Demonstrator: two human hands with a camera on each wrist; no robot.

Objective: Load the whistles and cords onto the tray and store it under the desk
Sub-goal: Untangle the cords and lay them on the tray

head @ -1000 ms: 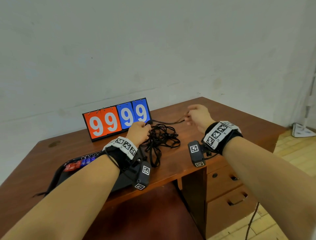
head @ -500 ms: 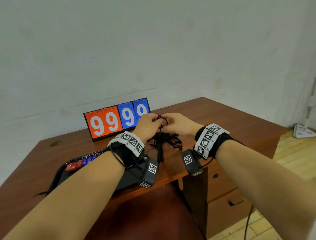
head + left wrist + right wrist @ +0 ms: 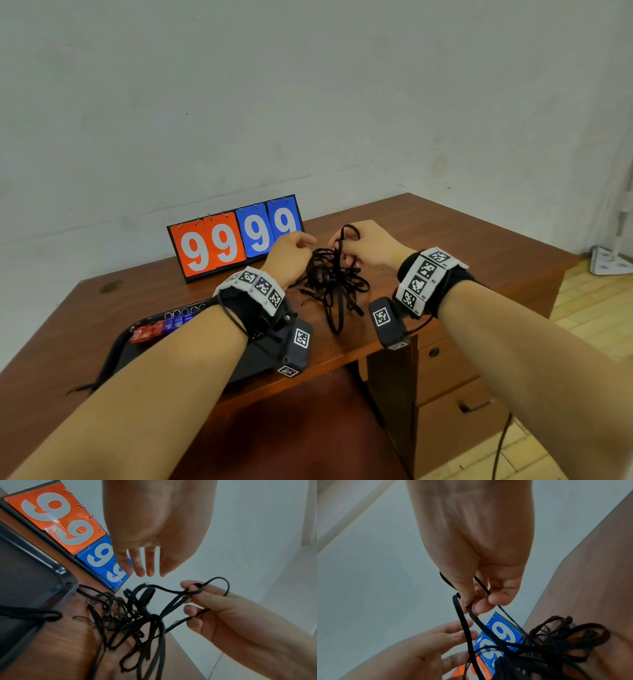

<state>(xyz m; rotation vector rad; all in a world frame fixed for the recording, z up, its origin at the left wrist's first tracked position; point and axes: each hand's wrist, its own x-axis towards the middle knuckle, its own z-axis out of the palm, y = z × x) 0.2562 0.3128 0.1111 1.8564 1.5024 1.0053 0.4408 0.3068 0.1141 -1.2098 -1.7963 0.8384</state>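
The cords point(image 3: 330, 284) lie in a loose black tangle on the desk point(image 3: 445, 240), just at 3 o'clock of the tray point(image 3: 56, 569); the right hand point(image 3: 371, 245) pinches a raised loop between curled fingers, while the left hand point(image 3: 289, 255) hovers beside it at 9 o'clock, fingers straight and apart, holding nothing; likely best to gather every strand into one bundle before lifting, so no flat, frayed end trails or snags on the scoreboard point(image 3: 236, 236) at 12 o'clock; whistles point(image 3: 161, 327) sit on the tray.

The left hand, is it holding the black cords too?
No, the left hand hangs open above the cords; only the right hand pinches them.
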